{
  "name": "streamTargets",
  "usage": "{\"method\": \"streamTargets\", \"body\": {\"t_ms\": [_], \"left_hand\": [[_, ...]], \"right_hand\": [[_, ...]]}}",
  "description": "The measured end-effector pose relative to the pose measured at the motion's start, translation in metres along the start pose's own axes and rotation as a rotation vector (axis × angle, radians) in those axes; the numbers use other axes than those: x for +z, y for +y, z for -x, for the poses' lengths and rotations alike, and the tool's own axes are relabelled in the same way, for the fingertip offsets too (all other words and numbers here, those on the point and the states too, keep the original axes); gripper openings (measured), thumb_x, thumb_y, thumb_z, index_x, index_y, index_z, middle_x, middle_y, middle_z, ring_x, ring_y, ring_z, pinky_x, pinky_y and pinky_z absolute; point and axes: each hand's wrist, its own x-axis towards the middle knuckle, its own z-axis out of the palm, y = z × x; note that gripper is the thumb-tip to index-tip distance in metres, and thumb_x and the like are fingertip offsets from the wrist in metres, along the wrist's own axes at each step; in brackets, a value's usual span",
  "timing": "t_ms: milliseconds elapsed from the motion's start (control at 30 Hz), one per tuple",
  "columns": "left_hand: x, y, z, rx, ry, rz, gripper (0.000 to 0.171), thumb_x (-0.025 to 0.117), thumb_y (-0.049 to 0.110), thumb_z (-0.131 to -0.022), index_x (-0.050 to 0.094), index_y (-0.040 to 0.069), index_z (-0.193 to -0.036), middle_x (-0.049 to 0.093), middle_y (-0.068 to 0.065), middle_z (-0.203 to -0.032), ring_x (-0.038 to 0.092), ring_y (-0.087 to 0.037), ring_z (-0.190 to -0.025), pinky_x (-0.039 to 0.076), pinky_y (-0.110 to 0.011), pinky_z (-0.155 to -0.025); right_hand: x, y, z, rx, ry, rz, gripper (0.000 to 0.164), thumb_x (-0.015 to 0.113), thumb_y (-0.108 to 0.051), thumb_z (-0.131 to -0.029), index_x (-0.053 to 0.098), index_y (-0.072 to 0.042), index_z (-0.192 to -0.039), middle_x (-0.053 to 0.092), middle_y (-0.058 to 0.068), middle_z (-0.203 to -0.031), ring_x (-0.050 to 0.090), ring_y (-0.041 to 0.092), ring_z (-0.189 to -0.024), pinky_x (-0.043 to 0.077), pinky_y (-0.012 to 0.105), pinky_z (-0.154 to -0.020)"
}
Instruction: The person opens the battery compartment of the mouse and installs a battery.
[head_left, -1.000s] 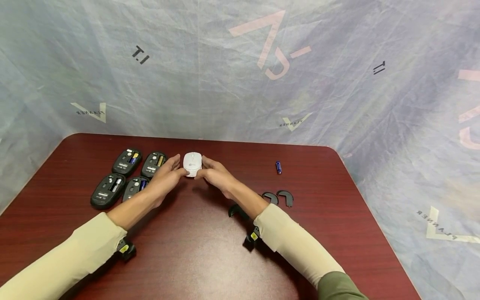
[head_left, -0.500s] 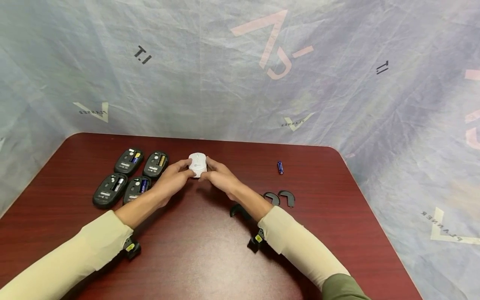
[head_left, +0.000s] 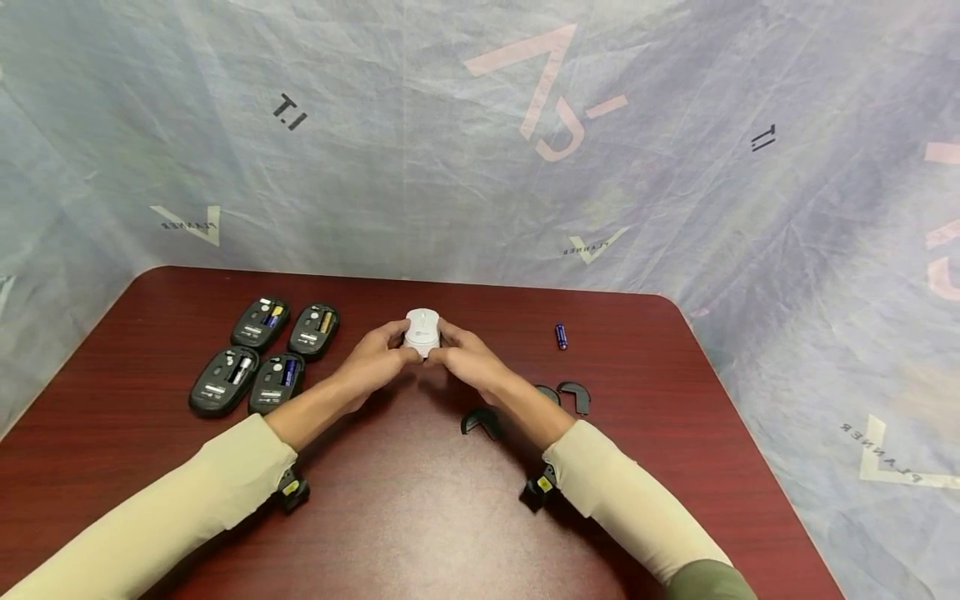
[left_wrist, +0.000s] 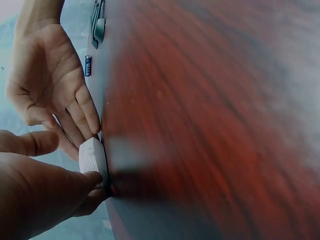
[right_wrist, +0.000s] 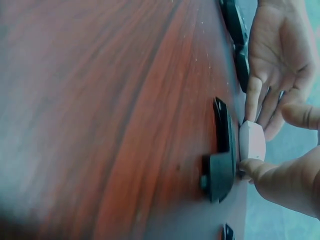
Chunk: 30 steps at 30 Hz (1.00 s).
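A white computer mouse (head_left: 422,329) rests top side up near the table's far edge. My left hand (head_left: 375,365) holds it from the left side and my right hand (head_left: 474,363) from the right, with both thumbs at its near end. The left wrist view shows the ridged end of the mouse (left_wrist: 92,157) low against the tabletop, a left fingertip pressed on it. In the right wrist view, my right thumb touches the near end of the mouse (right_wrist: 252,141), while the left fingers reach its far side.
To the left, several black mice (head_left: 224,382) lie upside down with batteries in their uncovered compartments. A blue battery (head_left: 561,336) lies at the right. Black curved battery covers (head_left: 574,397) lie nearer, one (head_left: 482,422) beside my right forearm, another partly hidden by it.
Both hands have moved right together along with the white mouse, away from the black mice. The left fingers have closed in against its side. The battery and covers have stayed put.
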Motion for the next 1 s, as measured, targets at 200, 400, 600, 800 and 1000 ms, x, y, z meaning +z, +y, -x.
{"method": "streamTargets", "body": {"t_ms": [200, 400, 600, 800, 1000], "left_hand": [[0.011, 0.002, -0.004, 0.021, -0.025, -0.009, 0.088, 0.067, 0.006, -0.098, 0.026, -0.007, -0.175, 0.034, -0.026, -0.182, 0.033, -0.037, -0.17, 0.036, -0.053, -0.139], [0.021, 0.006, -0.006, 0.035, -0.049, 0.002, 0.09, 0.068, 0.004, -0.097, 0.026, -0.006, -0.175, 0.034, -0.025, -0.182, 0.035, -0.037, -0.169, 0.039, -0.053, -0.136], [0.032, 0.006, -0.009, 0.033, -0.072, 0.003, 0.092, 0.069, 0.004, -0.095, 0.027, -0.005, -0.176, 0.034, -0.024, -0.182, 0.033, -0.035, -0.171, 0.036, -0.052, -0.14], [0.038, 0.009, -0.007, 0.042, -0.083, -0.002, 0.09, 0.07, 0.003, -0.096, 0.028, -0.004, -0.176, 0.035, -0.023, -0.182, 0.035, -0.035, -0.17, 0.037, -0.053, -0.139], [0.036, 0.007, -0.009, 0.065, -0.081, -0.034, 0.089, 0.071, 0.002, -0.1, 0.026, -0.003, -0.177, 0.032, -0.022, -0.184, 0.036, -0.038, -0.17, 0.037, -0.051, -0.138]], "right_hand": [[-0.012, 0.003, 0.009, 0.013, -0.002, 0.011, 0.096, 0.069, -0.014, -0.099, 0.018, -0.006, -0.18, 0.032, 0.015, -0.185, 0.031, 0.028, -0.172, 0.03, 0.054, -0.142], [-0.025, 0.007, 0.017, 0.019, 0.002, 0.037, 0.096, 0.07, -0.015, -0.098, 0.02, -0.01, -0.181, 0.03, 0.012, -0.187, 0.029, 0.028, -0.174, 0.029, 0.056, -0.142], [-0.038, 0.013, 0.026, 0.02, -0.003, 0.056, 0.093, 0.069, -0.014, -0.101, 0.02, -0.009, -0.181, 0.027, 0.011, -0.188, 0.025, 0.026, -0.175, 0.028, 0.055, -0.143], [-0.045, 0.016, 0.03, 0.025, -0.004, 0.094, 0.088, 0.067, -0.015, -0.107, 0.02, -0.013, -0.181, 0.026, 0.006, -0.188, 0.031, 0.028, -0.173, 0.034, 0.057, -0.14], [-0.053, 0.017, 0.03, -0.017, 0.004, 0.192, 0.08, 0.067, -0.014, -0.109, 0.029, -0.009, -0.179, 0.035, 0.011, -0.185, 0.04, 0.032, -0.169, 0.041, 0.057, -0.136]]}}
